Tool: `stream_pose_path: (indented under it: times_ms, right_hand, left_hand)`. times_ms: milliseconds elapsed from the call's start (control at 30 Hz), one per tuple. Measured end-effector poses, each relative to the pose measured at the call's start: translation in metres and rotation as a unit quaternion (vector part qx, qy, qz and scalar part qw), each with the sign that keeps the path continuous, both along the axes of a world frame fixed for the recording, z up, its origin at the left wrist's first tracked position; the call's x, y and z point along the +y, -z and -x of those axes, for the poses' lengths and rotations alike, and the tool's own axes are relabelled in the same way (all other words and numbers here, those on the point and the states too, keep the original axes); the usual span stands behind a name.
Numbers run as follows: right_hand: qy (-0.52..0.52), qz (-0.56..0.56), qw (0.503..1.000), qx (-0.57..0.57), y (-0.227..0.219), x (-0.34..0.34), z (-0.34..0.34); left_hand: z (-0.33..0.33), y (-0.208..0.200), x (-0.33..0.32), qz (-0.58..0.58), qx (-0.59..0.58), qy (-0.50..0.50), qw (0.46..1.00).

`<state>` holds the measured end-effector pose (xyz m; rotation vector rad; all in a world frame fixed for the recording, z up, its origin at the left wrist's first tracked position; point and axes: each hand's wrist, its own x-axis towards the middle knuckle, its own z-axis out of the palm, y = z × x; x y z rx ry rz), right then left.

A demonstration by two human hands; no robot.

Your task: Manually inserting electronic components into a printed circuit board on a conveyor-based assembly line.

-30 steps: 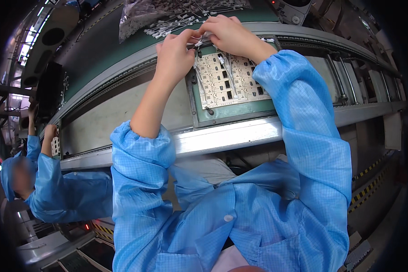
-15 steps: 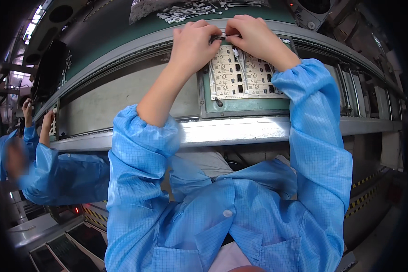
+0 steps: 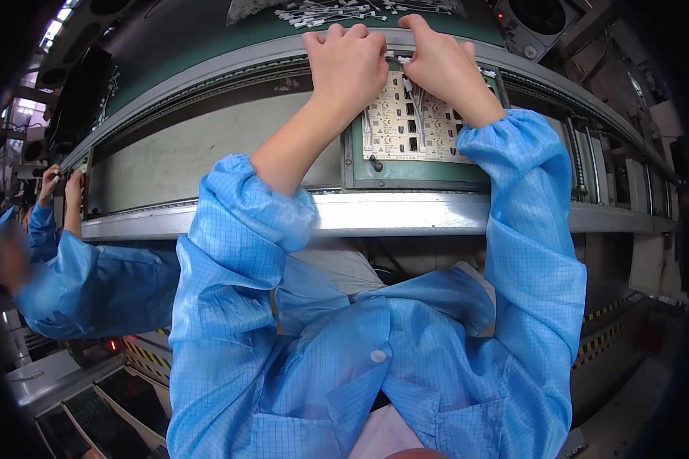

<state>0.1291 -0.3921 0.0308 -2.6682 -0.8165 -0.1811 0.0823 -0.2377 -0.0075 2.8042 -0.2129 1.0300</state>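
Observation:
A pale circuit board panel [image 3: 390, 138] lies in a green-bedded carrier [image 3: 425, 174] on the conveyor, with dark components in rows. White wires with plugs [image 3: 414, 107] lie across it. My left hand [image 3: 348, 70] is at the panel's far left corner, its fingers curled toward the far rail; what they grip is hidden. At the panel's far edge is my right hand [image 3: 448, 73], index finger and thumb apart. A small white connector [image 3: 403, 60] shows by the right thumb. My right hand and wrist cover part of the panel.
White cable leads [image 3: 329, 14] lie piled on the green surface beyond the far rail [image 3: 230, 67]. A bright metal rail [image 3: 406, 213] runs along the near side. At left, another person in blue [image 3: 92, 283] has both hands at the line. A round-fronted device [image 3: 540, 19] stands far right.
My hands have moved apart from their close pinch at the panel's far edge. The right index finger has lifted away from the thumb. The whole view has shifted slightly.

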Motion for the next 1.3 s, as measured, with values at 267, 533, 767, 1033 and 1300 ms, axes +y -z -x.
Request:
stream_pose_path:
  times_ms: [267, 533, 767, 1033, 1300]
  right_hand:
    - [0.046, 0.011, 0.999, 0.012, -0.002, -0.001, 0.003]
    - [-0.069, -0.141, 0.976, 0.15, 0.003, -0.019, -0.014]
    - [-0.055, -0.07, 0.994, 0.067, 0.015, -0.014, -0.02]
    - [-0.058, -0.102, 0.99, 0.08, 0.019, -0.021, -0.025]
    - [-0.058, -0.082, 0.994, 0.043, 0.017, -0.029, -0.032]
  left_hand:
    - [-0.001, 0.002, 0.0, -0.024, -0.02, -0.025, 0.999]
    - [0.001, 0.002, 0.0, 0.047, 0.037, 0.057, 0.997]
    - [0.0, 0.004, 0.004, 0.134, 0.113, 0.044, 0.984]
    - [0.0, -0.009, 0.017, 0.131, 0.092, 0.086, 0.983]
    - [0.0, -0.011, 0.021, 0.145, 0.141, 0.11, 0.973]
